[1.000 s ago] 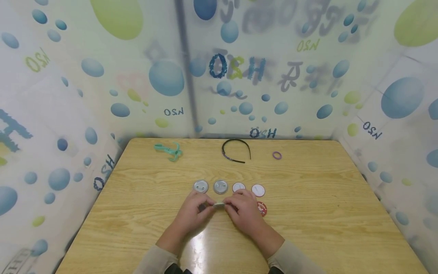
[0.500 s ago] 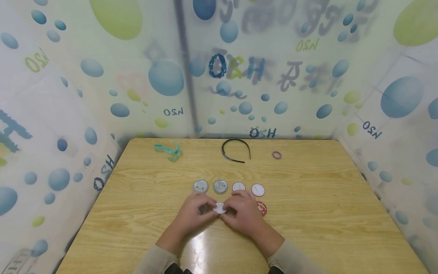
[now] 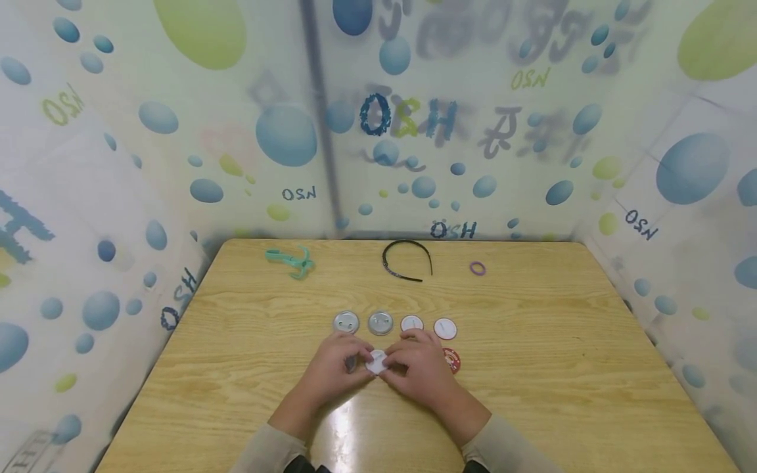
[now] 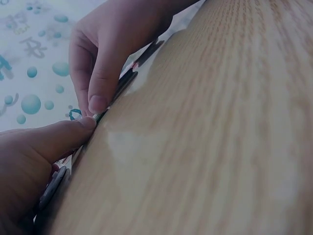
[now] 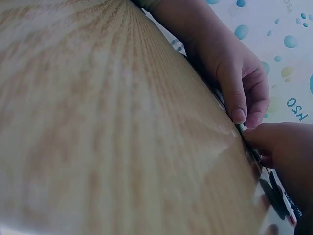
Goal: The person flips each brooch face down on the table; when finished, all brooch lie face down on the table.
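Note:
In the head view, a small white round badge (image 3: pixel 376 362) is held near the middle of the table, its white side facing up. My left hand (image 3: pixel 333 365) pinches its left edge between thumb and fingers, while my right hand (image 3: pixel 421 368) pinches the right edge. Both wrist views show the fingertips meeting low over the tabletop. A red patterned badge (image 3: pixel 452 360) sticks out from behind the right hand. Beneath the left hand a dark round piece (image 3: pixel 351 363) is mostly hidden.
Just beyond the hands lie two silver badge backs (image 3: pixel 345 322) and two white discs with red rims (image 3: pixel 445 328), in a row. Along the table's far side are a green claw-shaped clip (image 3: pixel 292 261), a black headband (image 3: pixel 387 263) and a purple ring (image 3: pixel 478 268).
The badge between the fingertips was seen edge-on and greenish; it has tipped so its white side shows, and sits slightly nearer the person. Both hands stay in place.

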A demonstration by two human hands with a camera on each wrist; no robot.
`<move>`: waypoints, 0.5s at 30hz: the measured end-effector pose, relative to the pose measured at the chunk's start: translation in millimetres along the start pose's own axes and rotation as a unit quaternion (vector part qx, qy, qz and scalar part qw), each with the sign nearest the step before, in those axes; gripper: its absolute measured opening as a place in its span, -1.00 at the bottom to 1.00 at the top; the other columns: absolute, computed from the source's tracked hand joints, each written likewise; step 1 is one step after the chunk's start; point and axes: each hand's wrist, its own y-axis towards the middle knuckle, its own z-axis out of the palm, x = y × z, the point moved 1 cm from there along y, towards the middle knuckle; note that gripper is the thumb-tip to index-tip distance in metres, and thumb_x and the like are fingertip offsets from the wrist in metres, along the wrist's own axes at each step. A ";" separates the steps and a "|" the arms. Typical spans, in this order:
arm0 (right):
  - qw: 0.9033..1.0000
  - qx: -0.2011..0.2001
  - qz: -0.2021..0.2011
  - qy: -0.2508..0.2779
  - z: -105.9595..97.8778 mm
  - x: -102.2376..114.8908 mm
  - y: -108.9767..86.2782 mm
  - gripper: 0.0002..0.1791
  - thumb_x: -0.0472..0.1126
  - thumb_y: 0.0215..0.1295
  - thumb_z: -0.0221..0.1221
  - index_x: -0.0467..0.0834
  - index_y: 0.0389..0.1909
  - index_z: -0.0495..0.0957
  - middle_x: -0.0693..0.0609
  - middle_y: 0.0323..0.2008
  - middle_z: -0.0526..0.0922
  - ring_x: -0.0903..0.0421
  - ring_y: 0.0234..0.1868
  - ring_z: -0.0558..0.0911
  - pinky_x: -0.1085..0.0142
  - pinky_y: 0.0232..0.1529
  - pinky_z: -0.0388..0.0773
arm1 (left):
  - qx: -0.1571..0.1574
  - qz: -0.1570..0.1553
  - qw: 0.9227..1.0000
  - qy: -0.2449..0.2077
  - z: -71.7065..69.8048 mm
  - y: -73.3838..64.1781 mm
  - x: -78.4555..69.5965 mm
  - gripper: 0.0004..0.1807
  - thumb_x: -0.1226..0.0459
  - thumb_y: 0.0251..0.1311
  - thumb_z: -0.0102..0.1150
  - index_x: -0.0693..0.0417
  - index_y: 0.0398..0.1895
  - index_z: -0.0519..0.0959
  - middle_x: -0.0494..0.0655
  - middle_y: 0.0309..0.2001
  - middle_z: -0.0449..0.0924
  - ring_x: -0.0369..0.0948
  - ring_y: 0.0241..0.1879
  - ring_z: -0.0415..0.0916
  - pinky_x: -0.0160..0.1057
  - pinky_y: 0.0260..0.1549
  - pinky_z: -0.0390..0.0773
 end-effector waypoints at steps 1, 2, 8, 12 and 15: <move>1.000 0.002 0.001 -0.001 0.0 0.1 0.1 -0.86 -0.03 0.07 0.60 0.07 -0.39 0.84 0.20 -0.19 0.83 -0.09 0.10 0.66 -0.08 0.18 0.41 | 0.002 0.001 1.000 0.005 -0.3 -0.2 -0.1 -0.72 0.23 -0.07 0.71 -0.09 -0.31 0.77 -0.24 -0.06 0.78 -0.19 0.01 0.57 -0.04 0.07 0.52; 1.000 0.001 0.000 0.000 0.0 0.4 0.2 -0.87 -0.04 0.08 0.59 0.07 -0.39 0.83 0.19 -0.19 0.83 -0.09 0.10 0.66 -0.08 0.17 0.42 | 0.004 0.001 1.000 0.007 -0.8 -0.4 -0.2 -0.73 0.23 -0.07 0.71 -0.09 -0.31 0.77 -0.23 -0.06 0.78 -0.18 0.01 0.57 -0.04 0.07 0.52; 1.000 -0.023 -0.011 0.002 0.7 0.3 -0.2 -0.91 -0.10 0.10 0.54 0.04 -0.39 0.82 0.22 -0.27 0.81 -0.08 0.03 0.69 -0.04 0.14 0.46 | 0.003 0.015 1.000 0.013 -0.4 -1.0 -0.2 -0.67 0.22 -0.10 0.72 -0.06 -0.25 0.77 -0.26 -0.06 0.78 -0.18 0.00 0.58 -0.03 0.08 0.53; 0.999 -0.042 -0.010 -0.001 0.5 -0.6 0.2 -0.93 -0.13 0.12 0.50 0.04 -0.40 0.79 0.24 -0.31 0.78 -0.04 0.00 0.69 -0.02 0.12 0.48 | 0.007 0.020 0.999 0.025 -0.9 -0.7 -1.2 -0.58 0.13 -0.11 0.73 -0.07 -0.15 0.76 -0.31 -0.05 0.76 -0.19 0.03 0.57 0.01 0.11 0.51; 0.998 -0.058 -0.004 -0.001 -2.6 -2.7 0.3 -0.95 -0.16 0.11 0.46 0.04 -0.40 0.77 0.23 -0.31 0.76 -0.03 -0.02 0.68 -0.02 0.10 0.46 | 0.016 0.013 0.999 0.040 -0.6 1.0 -2.5 -0.54 0.04 -0.06 0.70 -0.11 -0.07 0.76 -0.34 -0.02 0.75 -0.20 0.06 0.55 0.04 0.14 0.49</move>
